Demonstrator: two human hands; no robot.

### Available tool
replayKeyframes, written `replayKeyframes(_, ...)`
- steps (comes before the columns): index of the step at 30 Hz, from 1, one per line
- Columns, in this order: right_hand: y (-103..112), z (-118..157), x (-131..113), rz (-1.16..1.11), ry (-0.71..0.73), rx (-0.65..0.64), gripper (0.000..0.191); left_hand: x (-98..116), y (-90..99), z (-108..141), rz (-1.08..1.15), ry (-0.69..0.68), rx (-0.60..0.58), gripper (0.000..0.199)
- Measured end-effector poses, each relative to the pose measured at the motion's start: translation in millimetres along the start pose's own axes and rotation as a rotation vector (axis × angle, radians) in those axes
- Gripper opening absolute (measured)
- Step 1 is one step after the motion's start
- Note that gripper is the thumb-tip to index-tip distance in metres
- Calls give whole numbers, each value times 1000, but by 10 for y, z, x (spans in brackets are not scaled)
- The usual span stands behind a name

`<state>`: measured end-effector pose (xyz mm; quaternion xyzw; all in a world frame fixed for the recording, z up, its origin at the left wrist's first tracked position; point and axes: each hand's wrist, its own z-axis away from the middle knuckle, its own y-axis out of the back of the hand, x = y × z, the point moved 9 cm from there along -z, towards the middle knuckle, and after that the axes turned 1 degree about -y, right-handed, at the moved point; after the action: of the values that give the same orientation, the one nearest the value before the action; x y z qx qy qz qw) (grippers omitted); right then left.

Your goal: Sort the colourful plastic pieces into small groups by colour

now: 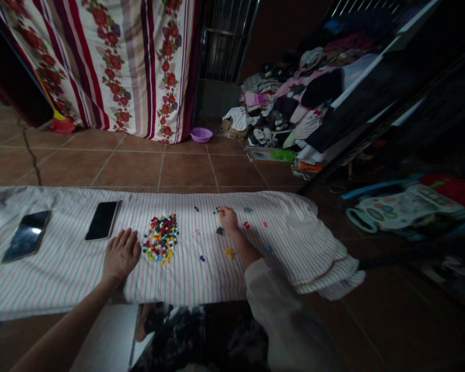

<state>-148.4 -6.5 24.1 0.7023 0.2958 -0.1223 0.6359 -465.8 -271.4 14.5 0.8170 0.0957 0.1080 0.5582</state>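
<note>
My left hand lies flat on the striped cloth, fingers stretched out and holding nothing. Just right of it is a heap of small, bright multicoloured pieces. My right hand is closed in a pinch at a few small green pieces; whether one is between the fingertips is hidden. Around that hand lie little groups sorted by colour: dark grey pieces, yellow pieces, red pieces, grey-blue pieces, orange pieces and purple pieces.
Two phones lie on the left of the cloth-covered table. Beyond its far edge, a purple basin stands on the tiled floor by a floral curtain. Piled clothes fill the back right.
</note>
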Motion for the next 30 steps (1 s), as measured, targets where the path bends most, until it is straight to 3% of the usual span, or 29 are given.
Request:
replayKeyframes(16, -197, 177, -61, -10, 100, -134, 42, -1, -5, 0, 36, 2, -2, 53)
replayKeyframes(24, -209, 97, 40, 28, 75, -65, 45, 15, 13, -2, -16, -12, 6, 51)
replayKeyframes(30, -221, 120, 25, 5, 145, 8, 41, 30, 20, -2, -47, -27, -2, 51)
